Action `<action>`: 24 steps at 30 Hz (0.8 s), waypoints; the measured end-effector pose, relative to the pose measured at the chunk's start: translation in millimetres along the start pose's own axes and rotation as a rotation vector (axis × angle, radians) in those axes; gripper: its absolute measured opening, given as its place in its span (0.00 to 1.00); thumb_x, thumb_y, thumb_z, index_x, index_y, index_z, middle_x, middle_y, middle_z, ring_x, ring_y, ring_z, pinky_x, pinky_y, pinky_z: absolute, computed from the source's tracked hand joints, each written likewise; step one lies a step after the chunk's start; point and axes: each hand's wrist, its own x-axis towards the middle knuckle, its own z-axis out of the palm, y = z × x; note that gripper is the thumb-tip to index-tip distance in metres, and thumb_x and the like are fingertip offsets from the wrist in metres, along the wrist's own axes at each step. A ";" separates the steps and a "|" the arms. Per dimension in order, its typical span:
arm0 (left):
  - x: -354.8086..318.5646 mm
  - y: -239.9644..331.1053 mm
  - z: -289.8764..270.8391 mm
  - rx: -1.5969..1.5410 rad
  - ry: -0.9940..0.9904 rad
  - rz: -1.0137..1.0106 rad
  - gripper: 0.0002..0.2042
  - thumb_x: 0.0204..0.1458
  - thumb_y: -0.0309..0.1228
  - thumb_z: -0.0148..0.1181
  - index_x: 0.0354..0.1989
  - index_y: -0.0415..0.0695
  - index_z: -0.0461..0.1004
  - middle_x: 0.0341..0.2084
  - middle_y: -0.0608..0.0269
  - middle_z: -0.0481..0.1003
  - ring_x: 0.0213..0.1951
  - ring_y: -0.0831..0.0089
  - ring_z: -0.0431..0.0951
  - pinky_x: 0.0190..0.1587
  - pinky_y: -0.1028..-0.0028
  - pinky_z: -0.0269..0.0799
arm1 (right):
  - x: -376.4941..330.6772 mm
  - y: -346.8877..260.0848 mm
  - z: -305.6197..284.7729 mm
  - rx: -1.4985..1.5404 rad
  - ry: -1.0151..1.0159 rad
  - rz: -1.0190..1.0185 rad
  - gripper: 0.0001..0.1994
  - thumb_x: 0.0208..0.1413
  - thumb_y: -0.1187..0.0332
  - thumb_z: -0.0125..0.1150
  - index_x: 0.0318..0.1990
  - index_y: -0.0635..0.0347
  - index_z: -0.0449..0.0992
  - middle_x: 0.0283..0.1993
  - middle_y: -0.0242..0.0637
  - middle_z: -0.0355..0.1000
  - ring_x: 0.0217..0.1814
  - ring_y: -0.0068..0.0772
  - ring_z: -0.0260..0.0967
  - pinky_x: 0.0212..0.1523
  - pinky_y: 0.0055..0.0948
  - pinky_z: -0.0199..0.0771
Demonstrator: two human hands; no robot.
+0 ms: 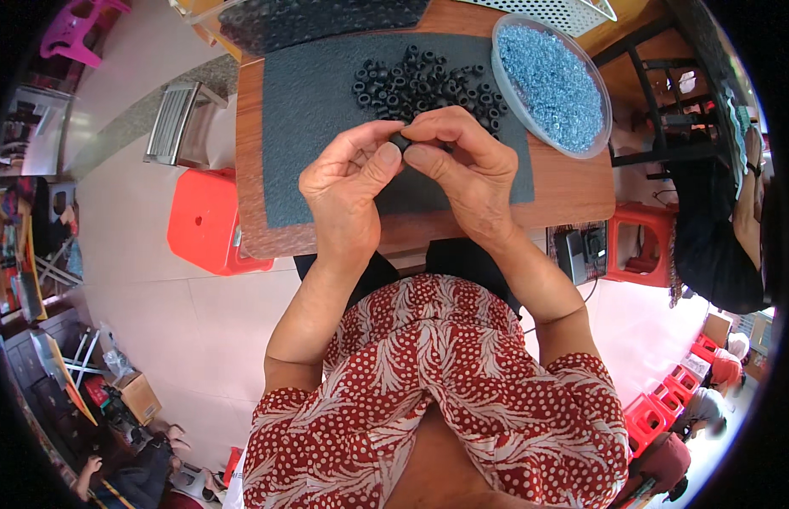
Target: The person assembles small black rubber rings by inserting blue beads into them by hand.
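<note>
A small round black piece [400,141] is pinched between the fingertips of both hands, over the near part of a dark grey mat [297,110]. My left hand [348,174] holds it with thumb and index finger from the left. From the right, my right hand [469,165] closes on it with thumb and fingers, which hide much of it. Just beyond my hands lies a loose pile of small black ring-like pieces [424,83]. To the right of the pile, a round clear tub [500,78] holds many small translucent blue pieces [554,89].
The mat lies on a brown wooden table [573,191]. A dark sheet-like tray [318,21] and a white perforated basket [560,10] sit at its far edge. Red stools [199,222] stand by the table, with a metal step stool [176,123] at left. Other people sit at far right.
</note>
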 end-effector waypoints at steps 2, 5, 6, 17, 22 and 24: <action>-3.6 -1.8 -1.6 0.064 -0.024 0.020 0.13 0.48 0.22 0.59 0.42 0.31 0.71 0.33 0.59 0.74 0.30 0.76 0.71 0.35 0.78 0.68 | -4.2 -2.9 -0.5 -0.011 0.008 0.046 0.08 0.44 0.81 0.60 0.35 0.65 0.76 0.35 0.34 0.70 0.38 0.22 0.67 0.37 0.20 0.68; -8.8 -4.9 -1.8 0.055 -0.025 -0.013 0.12 0.48 0.23 0.60 0.41 0.30 0.72 0.34 0.58 0.74 0.29 0.75 0.71 0.34 0.78 0.68 | -7.3 -4.6 -4.7 -0.068 -0.017 0.057 0.08 0.45 0.81 0.59 0.35 0.65 0.76 0.33 0.34 0.70 0.37 0.22 0.67 0.37 0.20 0.68; -10.0 -4.7 -0.3 0.039 -0.025 -0.020 0.12 0.49 0.23 0.59 0.41 0.30 0.72 0.33 0.58 0.74 0.29 0.75 0.71 0.34 0.78 0.68 | -7.9 -5.1 -5.9 -0.114 -0.049 0.023 0.08 0.45 0.80 0.59 0.35 0.65 0.76 0.33 0.34 0.70 0.37 0.22 0.67 0.37 0.20 0.68; -17.3 -1.6 -5.8 -0.088 -0.024 -0.278 0.11 0.51 0.23 0.55 0.42 0.31 0.71 0.27 0.55 0.75 0.25 0.74 0.73 0.28 0.80 0.68 | -18.0 -2.1 -8.4 -0.226 -0.015 -0.035 0.07 0.43 0.79 0.59 0.33 0.63 0.76 0.28 0.34 0.71 0.32 0.29 0.66 0.34 0.26 0.66; -17.9 -3.9 -10.8 -0.166 -0.017 -0.353 0.09 0.52 0.23 0.54 0.39 0.32 0.70 0.27 0.53 0.75 0.24 0.72 0.74 0.29 0.77 0.69 | -19.3 -3.3 -9.1 -0.290 -0.038 -0.058 0.06 0.44 0.78 0.60 0.32 0.62 0.76 0.28 0.34 0.71 0.32 0.31 0.65 0.33 0.27 0.66; -16.7 -5.3 -14.8 -0.232 -0.044 -0.381 0.08 0.52 0.23 0.54 0.39 0.33 0.70 0.27 0.53 0.75 0.25 0.71 0.74 0.29 0.76 0.69 | -20.6 -5.0 -9.8 -0.323 -0.055 -0.068 0.07 0.45 0.78 0.58 0.33 0.61 0.76 0.27 0.34 0.70 0.32 0.33 0.65 0.34 0.27 0.66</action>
